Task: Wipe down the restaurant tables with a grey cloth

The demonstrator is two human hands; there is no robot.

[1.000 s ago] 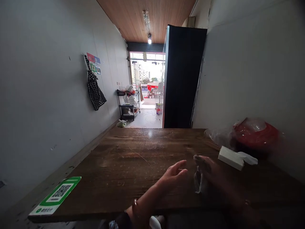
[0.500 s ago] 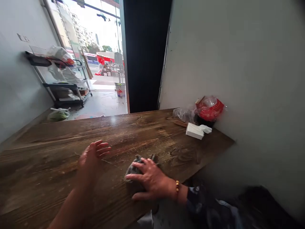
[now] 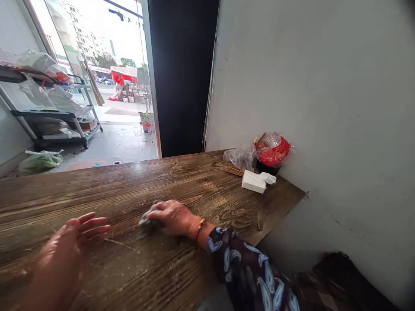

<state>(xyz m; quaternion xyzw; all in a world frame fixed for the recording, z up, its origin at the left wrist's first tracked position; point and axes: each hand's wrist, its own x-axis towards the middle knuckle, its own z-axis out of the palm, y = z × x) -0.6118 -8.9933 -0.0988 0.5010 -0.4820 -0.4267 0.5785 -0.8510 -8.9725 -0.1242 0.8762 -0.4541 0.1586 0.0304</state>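
Note:
My right hand (image 3: 175, 218) presses down on a crumpled grey cloth (image 3: 148, 221) that lies on the brown wooden table (image 3: 181, 263). Its fingers wrap over the cloth, and most of the cloth is hidden beneath the palm. To the left, my left hand (image 3: 69, 246) hovers over the table with its fingers apart and nothing in them. A thin pale strand (image 3: 119, 243) lies on the wood between the two hands.
At the table's far right are a white tissue pack (image 3: 253, 181), a clear plastic bag (image 3: 240, 156), thin sticks (image 3: 234, 171) and a dark container (image 3: 267, 167) with red plastic. Beyond the table stand a loaded cart (image 3: 48, 114) and a green-filled bag (image 3: 40, 161) on the floor.
My right hand has slid the cloth left and farther across the table. My left hand has moved left and a little nearer, still open. The view has turned slightly right.

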